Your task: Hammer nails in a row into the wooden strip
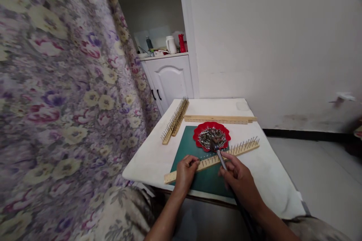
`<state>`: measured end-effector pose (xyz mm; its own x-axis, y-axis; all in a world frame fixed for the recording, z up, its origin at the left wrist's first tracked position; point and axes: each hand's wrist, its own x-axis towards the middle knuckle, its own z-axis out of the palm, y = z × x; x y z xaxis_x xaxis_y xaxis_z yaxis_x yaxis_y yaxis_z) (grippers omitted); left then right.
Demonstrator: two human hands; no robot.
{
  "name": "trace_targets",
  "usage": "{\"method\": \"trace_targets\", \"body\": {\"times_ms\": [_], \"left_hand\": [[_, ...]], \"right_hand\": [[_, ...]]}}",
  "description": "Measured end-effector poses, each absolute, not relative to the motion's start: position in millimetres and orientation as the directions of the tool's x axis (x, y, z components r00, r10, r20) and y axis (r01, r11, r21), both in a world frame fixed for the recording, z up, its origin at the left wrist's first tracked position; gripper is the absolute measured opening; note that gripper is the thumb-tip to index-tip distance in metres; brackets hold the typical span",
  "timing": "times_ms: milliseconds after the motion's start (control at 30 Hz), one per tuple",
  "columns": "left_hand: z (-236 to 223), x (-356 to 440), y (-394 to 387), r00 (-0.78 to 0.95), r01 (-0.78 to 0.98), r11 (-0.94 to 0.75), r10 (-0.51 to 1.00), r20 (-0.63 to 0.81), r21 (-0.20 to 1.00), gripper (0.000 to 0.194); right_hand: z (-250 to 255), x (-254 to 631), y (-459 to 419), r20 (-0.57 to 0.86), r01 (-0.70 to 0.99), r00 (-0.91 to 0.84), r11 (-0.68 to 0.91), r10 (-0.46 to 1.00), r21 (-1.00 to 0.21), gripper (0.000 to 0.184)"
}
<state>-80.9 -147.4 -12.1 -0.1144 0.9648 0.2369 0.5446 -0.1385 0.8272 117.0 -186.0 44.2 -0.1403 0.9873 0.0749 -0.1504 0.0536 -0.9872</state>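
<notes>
Evidently, I have the hammer [222, 159] grasped in the right hand [240, 179] by its shaft, well up toward the head, probably for control over short taps. The left hand [186, 173] has its fingers bent against the wooden strip [210, 162]; whether they pinch a nail or merely steady the wood, I cannot tell. That strip lies aslant across the green mat [183, 148], which I take to be there to shield the bench [147, 162]. The red dish [196, 136] sits just beyond it, presumably so loose nails [209, 135] stay within reach. Counting, I get one hammer, one mat, one dish, one strip at the hands, two nail-studded strips [177, 119] set aside at the left, and at least two plain strips [216, 119] along the back; the nails are too many to number.
</notes>
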Motion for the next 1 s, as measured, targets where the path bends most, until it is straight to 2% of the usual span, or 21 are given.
{"method": "trace_targets", "body": {"times_ms": [333,1000], "left_hand": [[-12.7,-79.4,-148.1,-0.104,0.551,-0.144,0.965,0.239,0.822,0.014],[-13.3,-77.9,-150.1,-0.071,0.59,-0.177,0.96,0.269,0.788,0.014]], "right_hand": [[42.2,107.0,-193.9,0.034,-0.204,-0.303,-0.03,0.952,-0.979,0.043],[40.0,101.3,-197.2,0.017,-0.156,-0.321,-0.035,0.947,-0.987,0.041]]}}
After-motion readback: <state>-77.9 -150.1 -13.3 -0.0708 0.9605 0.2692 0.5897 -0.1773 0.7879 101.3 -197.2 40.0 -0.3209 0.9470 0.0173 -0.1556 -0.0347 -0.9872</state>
